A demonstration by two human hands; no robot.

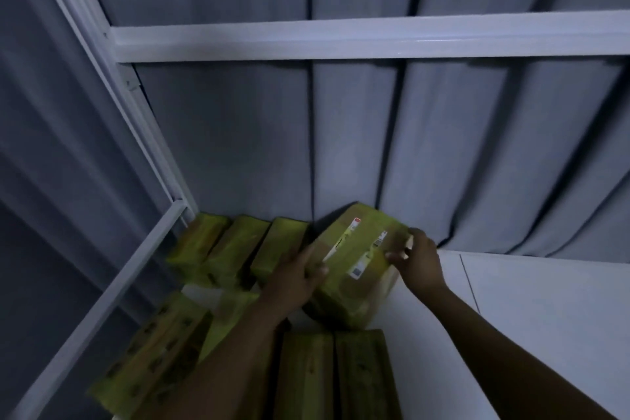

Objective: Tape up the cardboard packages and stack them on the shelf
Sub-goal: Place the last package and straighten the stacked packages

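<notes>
A cardboard package (354, 262) wrapped in yellow tape, with printed labels on top, sits tilted at the back of the white shelf (531, 314). My left hand (296, 278) grips its left edge, thumb curled over the top. My right hand (417, 261) holds its right end, fingers curled round the corner. Three taped packages (238, 247) stand side by side to its left against the curtain. Several more packages (334, 375) lie in the front row, partly hidden by my left forearm.
White metal shelf posts and a side rail (102, 296) run along the left. An upper crossbar (341, 39) spans the frame overhead. A grey curtain (443, 153) hangs behind the shelf. Bare white shelf board extends to the right of the packages.
</notes>
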